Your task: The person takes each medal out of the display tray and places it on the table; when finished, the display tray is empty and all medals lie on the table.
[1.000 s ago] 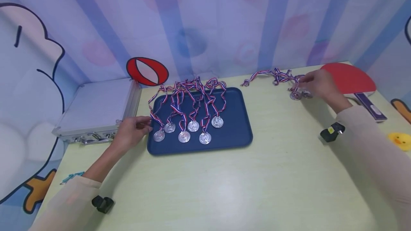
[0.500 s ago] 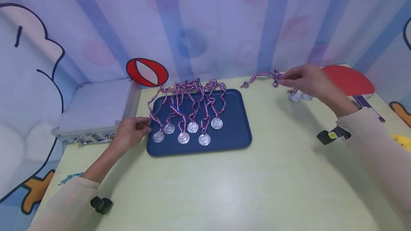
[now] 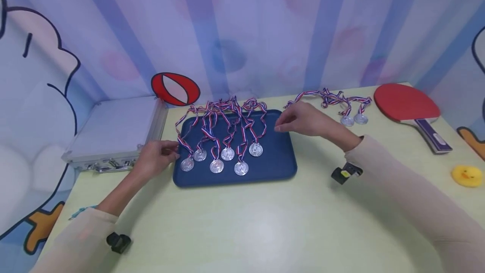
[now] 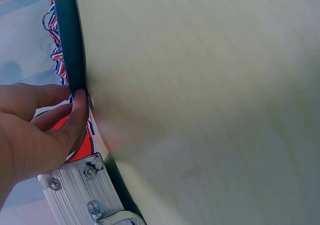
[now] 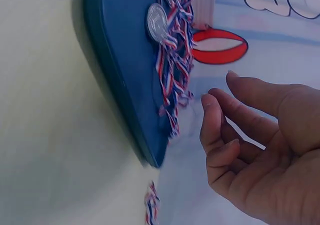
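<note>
A dark blue tray (image 3: 270,165) lies on the table, bearing several silver medals (image 3: 241,168) whose red, white and blue ribbons (image 3: 235,111) bunch over its far rim. At the tray's left edge, my left hand (image 3: 152,158) pinches the rim; the left wrist view shows thumb and fingertips (image 4: 79,96) right on it. My right hand (image 3: 306,120) hovers by the tray's far right corner with nothing in it, fingers loosely bent and the thumb apart in the right wrist view. Behind it on the table, two silver medals (image 3: 361,119) lie with tangled ribbons (image 3: 333,97).
A silver case (image 3: 113,127) stands left of the tray. To the far right are a red table tennis bat (image 3: 407,101) and a yellow duck toy (image 3: 467,176). Small teal items (image 3: 81,211) lie by the left sleeve. A patterned curtain (image 3: 261,33) hangs behind the table.
My right hand has moved left from the two medals at the far right, past their ribbons, to the tray's corner; those medals stay on the table. The left hand keeps its place.
</note>
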`<state>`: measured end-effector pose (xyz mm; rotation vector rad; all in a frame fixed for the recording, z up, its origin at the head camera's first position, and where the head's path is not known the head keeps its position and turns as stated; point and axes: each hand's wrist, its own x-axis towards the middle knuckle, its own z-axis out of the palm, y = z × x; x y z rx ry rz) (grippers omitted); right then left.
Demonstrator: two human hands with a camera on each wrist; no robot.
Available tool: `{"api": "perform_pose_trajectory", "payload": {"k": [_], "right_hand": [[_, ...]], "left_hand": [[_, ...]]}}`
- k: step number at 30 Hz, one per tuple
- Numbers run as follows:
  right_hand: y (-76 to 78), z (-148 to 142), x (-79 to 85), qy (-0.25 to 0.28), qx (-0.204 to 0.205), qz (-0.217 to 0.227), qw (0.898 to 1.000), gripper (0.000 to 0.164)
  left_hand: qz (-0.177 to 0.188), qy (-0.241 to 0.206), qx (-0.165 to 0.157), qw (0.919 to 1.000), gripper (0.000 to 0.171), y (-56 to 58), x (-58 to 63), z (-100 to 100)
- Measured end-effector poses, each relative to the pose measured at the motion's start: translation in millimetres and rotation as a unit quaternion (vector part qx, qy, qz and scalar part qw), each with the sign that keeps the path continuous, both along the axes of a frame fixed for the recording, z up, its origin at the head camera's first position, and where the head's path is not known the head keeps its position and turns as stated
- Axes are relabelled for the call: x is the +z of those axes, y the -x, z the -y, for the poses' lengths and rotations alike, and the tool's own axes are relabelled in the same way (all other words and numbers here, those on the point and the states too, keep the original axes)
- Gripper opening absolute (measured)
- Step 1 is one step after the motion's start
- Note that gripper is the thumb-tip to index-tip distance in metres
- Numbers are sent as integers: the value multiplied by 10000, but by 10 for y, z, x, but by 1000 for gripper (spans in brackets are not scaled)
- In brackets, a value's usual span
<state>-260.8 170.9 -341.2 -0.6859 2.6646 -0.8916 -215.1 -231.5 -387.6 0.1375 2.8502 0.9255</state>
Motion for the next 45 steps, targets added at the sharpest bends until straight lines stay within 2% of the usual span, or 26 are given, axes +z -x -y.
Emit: {"api": "perform_pose_trajectory", "payload": {"k": [8,12,20,26,33,45], "right_hand": [[27,373,-325,-270,115,402,9988,21],[25,466,-394,-203,31,493,9986,26],[52,580,-375,-234,-285,575,9977,28],[56,640,-370,-484,-373,571,9965,36],[53,657,-375,-347,-294,399,9982,29],[123,556,-413,428,-201,1259,9909,16]], "left_hand": [[-33,12,-63,10000,37,-9,-39,13],[22,29,-52,10000,37,-6,-23,11],[-14,65,-89,9999,38,9,-4,17],[-27,80,-73,9999,37,8,-6,12],[17,32,-12,10000,37,5,-4,8],[73,30,80,9999,38,1,6,-2]]}}
